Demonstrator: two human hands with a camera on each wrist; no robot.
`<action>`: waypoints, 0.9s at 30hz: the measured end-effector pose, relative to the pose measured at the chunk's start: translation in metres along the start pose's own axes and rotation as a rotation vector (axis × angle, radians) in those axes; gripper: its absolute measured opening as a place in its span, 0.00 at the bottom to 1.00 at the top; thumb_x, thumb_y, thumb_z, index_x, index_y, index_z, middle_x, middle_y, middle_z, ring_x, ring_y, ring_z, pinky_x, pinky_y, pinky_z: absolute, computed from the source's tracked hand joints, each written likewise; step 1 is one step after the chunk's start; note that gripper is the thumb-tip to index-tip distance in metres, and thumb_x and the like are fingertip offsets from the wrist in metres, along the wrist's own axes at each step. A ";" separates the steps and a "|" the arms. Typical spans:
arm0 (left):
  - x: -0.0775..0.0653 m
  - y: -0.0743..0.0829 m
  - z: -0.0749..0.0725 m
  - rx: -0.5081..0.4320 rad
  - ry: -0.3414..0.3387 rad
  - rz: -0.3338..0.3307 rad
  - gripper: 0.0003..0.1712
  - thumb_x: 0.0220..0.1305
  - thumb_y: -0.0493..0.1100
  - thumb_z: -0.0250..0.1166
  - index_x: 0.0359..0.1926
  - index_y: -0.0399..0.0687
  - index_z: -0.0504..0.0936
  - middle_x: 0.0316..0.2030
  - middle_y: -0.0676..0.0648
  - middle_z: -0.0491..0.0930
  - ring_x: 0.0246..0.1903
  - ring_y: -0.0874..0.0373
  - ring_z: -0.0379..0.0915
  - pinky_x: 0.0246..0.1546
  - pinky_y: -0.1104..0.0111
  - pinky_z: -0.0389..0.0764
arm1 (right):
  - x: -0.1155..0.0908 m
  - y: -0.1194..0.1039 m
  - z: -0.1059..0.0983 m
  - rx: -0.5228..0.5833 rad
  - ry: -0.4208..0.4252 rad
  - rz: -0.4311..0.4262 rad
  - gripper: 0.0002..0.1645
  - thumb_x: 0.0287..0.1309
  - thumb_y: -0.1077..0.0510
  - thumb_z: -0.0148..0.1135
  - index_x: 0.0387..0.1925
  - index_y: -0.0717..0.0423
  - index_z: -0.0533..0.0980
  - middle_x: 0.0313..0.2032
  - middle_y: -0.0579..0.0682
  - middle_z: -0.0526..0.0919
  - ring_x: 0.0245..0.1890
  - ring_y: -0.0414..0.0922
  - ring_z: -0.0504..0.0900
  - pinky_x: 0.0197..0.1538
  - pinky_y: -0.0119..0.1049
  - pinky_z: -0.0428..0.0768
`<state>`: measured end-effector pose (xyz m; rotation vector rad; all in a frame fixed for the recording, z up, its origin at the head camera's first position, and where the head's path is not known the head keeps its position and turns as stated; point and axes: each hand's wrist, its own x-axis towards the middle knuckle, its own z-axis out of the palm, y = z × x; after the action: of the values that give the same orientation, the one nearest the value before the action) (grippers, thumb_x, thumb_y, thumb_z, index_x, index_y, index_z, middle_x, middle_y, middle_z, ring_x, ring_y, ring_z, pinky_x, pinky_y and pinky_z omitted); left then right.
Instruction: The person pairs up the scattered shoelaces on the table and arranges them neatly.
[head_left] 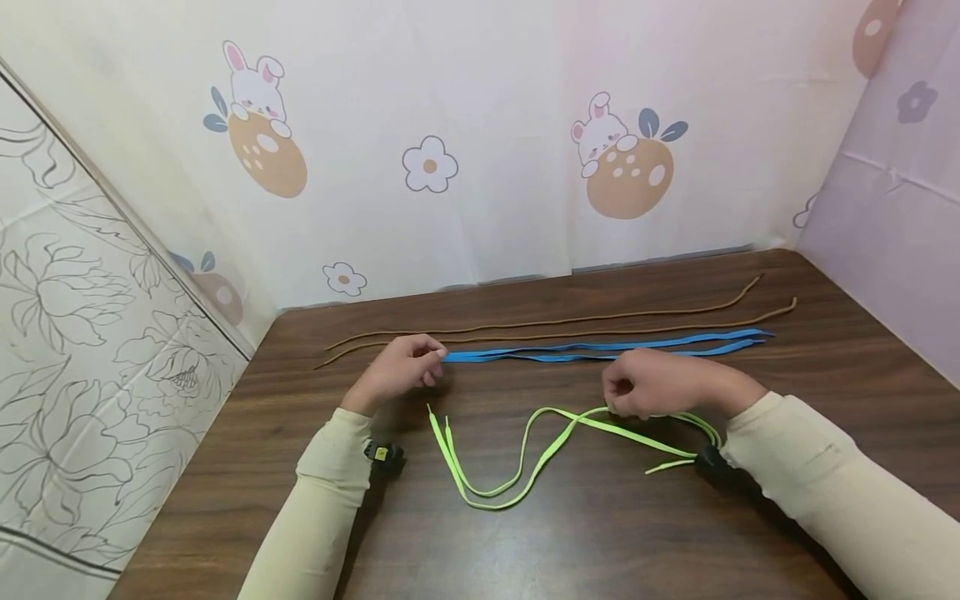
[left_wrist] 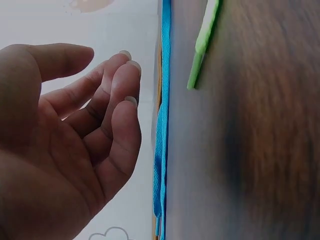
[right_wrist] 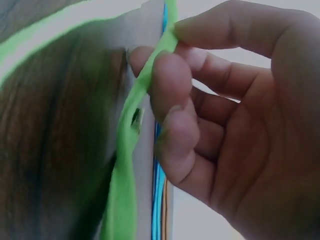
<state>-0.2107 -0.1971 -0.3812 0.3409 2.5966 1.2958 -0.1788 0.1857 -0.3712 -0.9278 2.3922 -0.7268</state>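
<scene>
Neon green shoelaces [head_left: 500,493] lie in loose curves on the table, their two tipped ends at the left. My right hand [head_left: 656,382] pinches a green lace between thumb and fingers, as the right wrist view shows with the lace [right_wrist: 131,125] running past the fingertips. My left hand [head_left: 401,367] hovers near the left end of the blue shoelaces [head_left: 570,352]; in the left wrist view its fingers [left_wrist: 125,125] are loosely bent around nothing. A green lace tip [left_wrist: 196,70] appears beside the blue laces in that view.
Two thin brown laces [head_left: 555,322] lie stretched out behind the blue ones on the wooden table [head_left: 585,550]. A patterned wall covering [head_left: 502,208] rises at the table's back edge, with another panel [head_left: 67,333] on the left. Dark wrist devices sit by both cuffs.
</scene>
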 end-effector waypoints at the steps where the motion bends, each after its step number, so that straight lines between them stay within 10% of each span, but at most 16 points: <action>1: 0.000 0.000 0.000 0.005 -0.003 0.001 0.16 0.67 0.47 0.56 0.46 0.40 0.78 0.29 0.43 0.79 0.27 0.53 0.76 0.32 0.61 0.78 | 0.000 0.001 0.000 0.029 -0.004 0.006 0.11 0.64 0.59 0.52 0.24 0.49 0.74 0.22 0.44 0.75 0.18 0.42 0.75 0.23 0.35 0.73; 27: -0.004 0.031 0.030 0.102 -0.203 0.247 0.14 0.67 0.45 0.54 0.47 0.43 0.79 0.29 0.48 0.80 0.27 0.56 0.78 0.33 0.66 0.78 | 0.006 -0.004 -0.003 0.280 0.297 -0.083 0.13 0.65 0.50 0.52 0.37 0.56 0.73 0.30 0.53 0.83 0.22 0.48 0.80 0.27 0.41 0.78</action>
<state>-0.1950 -0.1571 -0.3733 0.7897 2.5115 1.1334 -0.1832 0.1800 -0.3679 -0.8529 2.4214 -1.2724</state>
